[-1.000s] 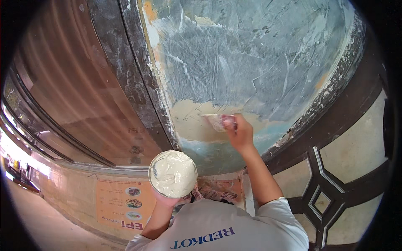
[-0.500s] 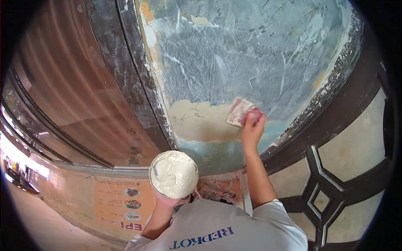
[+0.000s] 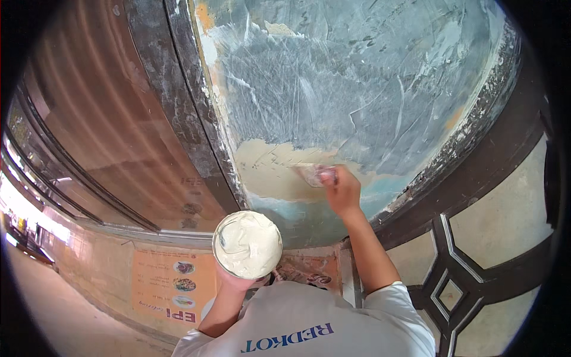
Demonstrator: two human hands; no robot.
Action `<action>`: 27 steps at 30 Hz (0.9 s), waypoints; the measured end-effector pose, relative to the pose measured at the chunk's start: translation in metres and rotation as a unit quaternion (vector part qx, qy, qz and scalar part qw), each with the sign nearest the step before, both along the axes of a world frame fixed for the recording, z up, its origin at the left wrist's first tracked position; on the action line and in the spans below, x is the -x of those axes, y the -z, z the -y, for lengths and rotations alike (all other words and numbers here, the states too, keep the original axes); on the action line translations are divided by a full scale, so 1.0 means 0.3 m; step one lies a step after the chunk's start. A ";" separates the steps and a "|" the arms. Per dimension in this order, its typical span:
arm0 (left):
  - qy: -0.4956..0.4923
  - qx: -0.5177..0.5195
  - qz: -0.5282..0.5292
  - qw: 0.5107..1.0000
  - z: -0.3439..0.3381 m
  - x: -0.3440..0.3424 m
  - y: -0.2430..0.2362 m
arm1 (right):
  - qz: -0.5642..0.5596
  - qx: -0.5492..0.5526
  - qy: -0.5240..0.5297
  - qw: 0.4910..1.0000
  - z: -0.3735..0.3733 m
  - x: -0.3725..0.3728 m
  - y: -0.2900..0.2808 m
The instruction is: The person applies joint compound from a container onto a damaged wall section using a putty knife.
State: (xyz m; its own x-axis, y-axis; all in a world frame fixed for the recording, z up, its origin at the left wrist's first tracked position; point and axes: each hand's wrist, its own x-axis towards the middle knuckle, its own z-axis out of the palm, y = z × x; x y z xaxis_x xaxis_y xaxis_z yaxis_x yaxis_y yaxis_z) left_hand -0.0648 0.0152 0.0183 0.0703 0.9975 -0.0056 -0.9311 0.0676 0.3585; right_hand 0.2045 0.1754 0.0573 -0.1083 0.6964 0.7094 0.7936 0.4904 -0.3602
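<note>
I see the right hand [image 3: 342, 191] with its grip clamped on a scraper [image 3: 307, 174], whose blurred blade stretches left of the fingers, over the wall's cream patch [image 3: 262, 163]. The left hand [image 3: 234, 282] holds the paste tub [image 3: 247, 244] from beneath.

A broad reddish-brown pane of glass [image 3: 107, 119] is filling the upper left of the frame, showing pale wavy streaks, with a dark, scuffed post [image 3: 156, 65] running down its right side. Bright light [image 3: 21, 199] is glaring at the far left. Below, a beige wall [image 3: 104, 253] is carrying an orange poster [image 3: 163, 291] with small round pictures, and a pale floor [image 3: 71, 315] is stretching across the lower left. At the lower right, dark angular framework [image 3: 486, 274] is surrounding cream panels [image 3: 499, 214], including a small diamond [image 3: 451, 294].
</note>
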 end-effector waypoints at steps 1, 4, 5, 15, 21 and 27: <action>-0.001 0.000 0.000 1.000 0.006 -0.010 0.005 | 0.000 0.000 -0.001 1.000 -0.009 -0.013 0.008; -0.024 0.005 0.003 1.000 0.002 -0.037 -0.020 | -0.312 0.038 0.050 0.948 -0.020 -0.012 -0.029; -0.026 0.006 0.003 1.000 0.004 -0.043 -0.026 | -0.312 0.039 0.048 0.948 -0.023 -0.023 -0.018; -0.078 -0.128 -0.146 0.978 0.019 -0.120 -0.070 | -0.442 -0.014 0.028 0.896 -0.015 -0.049 -0.043; -0.012 0.047 0.035 0.998 -0.012 -0.131 -0.026 | -0.117 0.035 -0.043 0.992 -0.001 -0.041 0.000; -0.068 0.021 -0.059 0.996 0.014 -0.126 0.031 | -0.294 -0.043 0.034 0.954 -0.014 -0.013 -0.084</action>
State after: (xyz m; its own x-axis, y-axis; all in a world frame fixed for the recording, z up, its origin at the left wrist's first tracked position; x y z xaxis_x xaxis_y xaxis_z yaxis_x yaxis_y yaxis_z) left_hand -0.0269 0.0109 0.0090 -0.0693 0.9964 -0.0486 -0.8838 -0.0387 0.4662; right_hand 0.2083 0.1795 0.0824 0.3689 0.6243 0.6886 0.4973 0.4933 -0.7137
